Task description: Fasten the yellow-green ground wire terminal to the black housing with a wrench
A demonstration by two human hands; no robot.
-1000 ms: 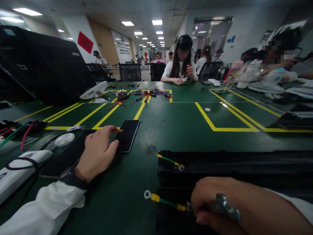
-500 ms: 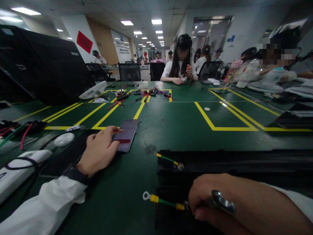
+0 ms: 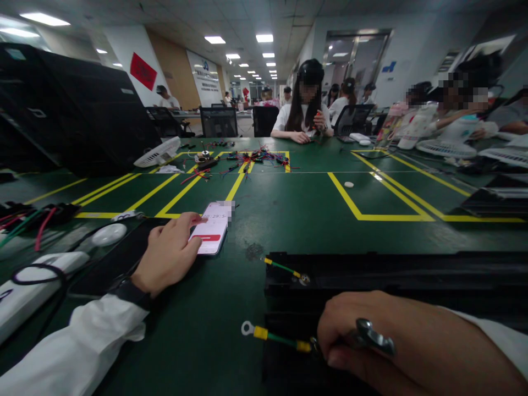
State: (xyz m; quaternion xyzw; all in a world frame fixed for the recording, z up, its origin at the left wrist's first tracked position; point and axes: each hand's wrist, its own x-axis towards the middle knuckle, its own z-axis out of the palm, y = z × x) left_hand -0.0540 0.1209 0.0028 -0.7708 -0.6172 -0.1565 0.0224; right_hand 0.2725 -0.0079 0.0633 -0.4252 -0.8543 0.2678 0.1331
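On the left, my left hand (image 3: 171,253) rests on a phone (image 3: 211,223), its thumb and index finger apart and touching the bright screen. The screen shows timer digits and a red bar. At the lower right my right hand (image 3: 363,335) is closed around a wrench (image 3: 374,336), whose shiny open-jawed end sticks out behind the fist. Beside those fingers a green wire (image 3: 281,340) with yellow ends and a ring terminal extends left from a black metal bar (image 3: 284,374). My fingers hide its inner joint. A second green wire (image 3: 284,268) is fixed to the farther black bar (image 3: 371,269).
A white power strip (image 3: 45,286) with a black cable lies at the left. Tangled wires (image 3: 259,158) cover the far middle of the green table (image 3: 264,203). A large black case (image 3: 70,110) stands at the left. Across the table sits a person (image 3: 303,110).
The phone's screen has turned from dim to bright, with timer digits now readable. Both hands stay almost where they were, the right one still gripping the wrench.
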